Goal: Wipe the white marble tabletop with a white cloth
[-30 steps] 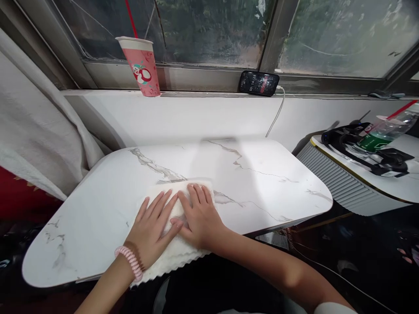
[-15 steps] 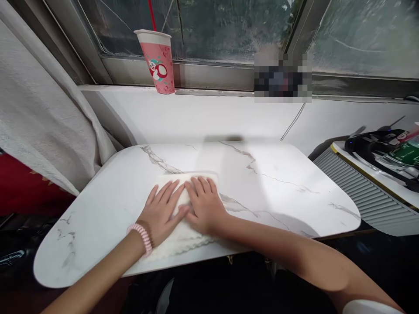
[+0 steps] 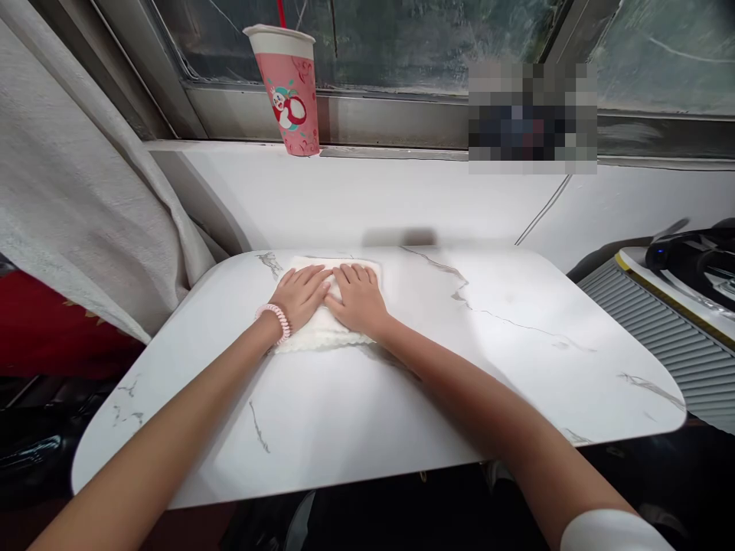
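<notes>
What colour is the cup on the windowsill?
Pink cup with a white lid, seen in the head view.

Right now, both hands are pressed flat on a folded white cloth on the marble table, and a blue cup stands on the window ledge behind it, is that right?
Not quite: the cup on the window ledge is pink, not blue, as the head view shows. The rest holds: the left hand and right hand lie flat, side by side, on the folded white cloth on the marble table.

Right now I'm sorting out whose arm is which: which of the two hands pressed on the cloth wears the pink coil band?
The left hand: the pink coil band circles its wrist. The right hand, beside it on the white cloth, has a bare wrist.
</notes>
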Demonstrator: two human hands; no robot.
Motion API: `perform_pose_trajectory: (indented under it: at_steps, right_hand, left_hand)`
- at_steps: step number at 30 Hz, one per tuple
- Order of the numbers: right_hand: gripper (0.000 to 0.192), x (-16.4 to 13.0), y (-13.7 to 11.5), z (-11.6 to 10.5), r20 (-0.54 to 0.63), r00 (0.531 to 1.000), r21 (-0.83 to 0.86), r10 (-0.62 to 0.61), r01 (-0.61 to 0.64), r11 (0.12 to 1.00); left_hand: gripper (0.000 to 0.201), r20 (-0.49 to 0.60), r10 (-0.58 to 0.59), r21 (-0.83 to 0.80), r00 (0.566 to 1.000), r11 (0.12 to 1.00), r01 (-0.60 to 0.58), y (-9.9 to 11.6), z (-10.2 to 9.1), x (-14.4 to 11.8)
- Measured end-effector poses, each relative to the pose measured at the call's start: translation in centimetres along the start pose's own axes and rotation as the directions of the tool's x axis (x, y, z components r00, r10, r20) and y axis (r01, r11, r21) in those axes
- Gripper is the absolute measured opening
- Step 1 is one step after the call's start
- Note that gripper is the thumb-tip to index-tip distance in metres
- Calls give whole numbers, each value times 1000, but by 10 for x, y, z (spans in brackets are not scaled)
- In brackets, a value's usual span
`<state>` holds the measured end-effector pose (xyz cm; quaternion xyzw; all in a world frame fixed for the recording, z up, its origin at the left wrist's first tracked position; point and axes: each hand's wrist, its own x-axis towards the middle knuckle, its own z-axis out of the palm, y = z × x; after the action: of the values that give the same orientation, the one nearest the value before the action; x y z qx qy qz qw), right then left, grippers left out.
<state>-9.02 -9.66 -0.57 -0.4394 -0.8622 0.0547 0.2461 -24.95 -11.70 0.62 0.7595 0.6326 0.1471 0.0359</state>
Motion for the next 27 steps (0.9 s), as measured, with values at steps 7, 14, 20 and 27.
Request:
perform_pose_trajectory:
  at_steps: [7, 14, 20, 27]
  right_hand:
    - [43, 36, 19, 9, -11, 1000, 31, 5, -5, 1000]
    - [41, 57, 31, 13, -10, 1000, 46, 0, 1, 999]
    - [42, 73, 36, 15, 2, 1000, 26, 21, -21, 999]
    - [40, 91, 40, 21, 15, 999, 26, 33, -34, 999]
  left_hand:
    - [56, -18, -30, -20, 999, 999, 29, -16, 4, 38]
    - [55, -65, -18, -41, 998, 999, 16, -29, 9, 61]
    - [54, -54, -3, -37, 999, 999, 1, -36, 8, 82]
    - [51, -68, 18, -9, 997, 1000, -19, -48, 12, 97]
